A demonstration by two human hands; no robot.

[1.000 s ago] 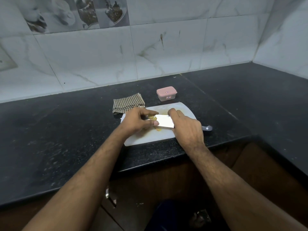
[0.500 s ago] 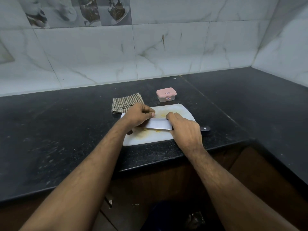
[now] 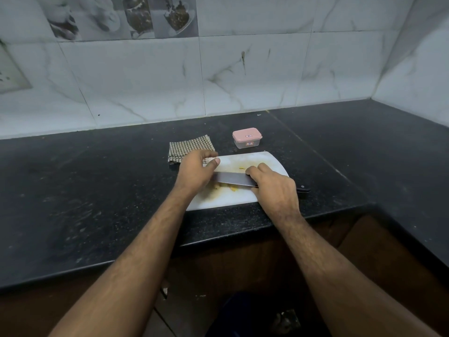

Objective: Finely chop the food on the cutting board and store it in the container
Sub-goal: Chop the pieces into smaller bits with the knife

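A: Two hands over the white cutting board (image 3: 272, 164). R hand (image 3: 275, 188) wraps the knife (image 3: 234, 178) at the handle end, index finger laid fwd along the blade spine; dark handle butt sticks out past the wrist on the right.

B: L hand?

A: L hand (image 3: 195, 172) sits at the blade's tip end, fingers curled down, thumb out toward the board's far edge. Can't tell if it's pressing the blade or pinching food under it, palm hides that.

B: Food loc?

A: Yellow food bits (image 3: 232, 189) just below the blade edge on the board, a few more scraps beyond the blade. Yellowish smear on the board's near half.

B: Container?

A: Pink-lidded container (image 3: 247, 138), lid on, standing on the black countertop (image 3: 97, 190) just behind the board, not touching it.

B: Other stuff?

A: Checked cloth (image 3: 189, 148) folded, behind-left of the board, L hand partly covering its near corner. Marble-look wall tiles (image 3: 243, 74) at back.
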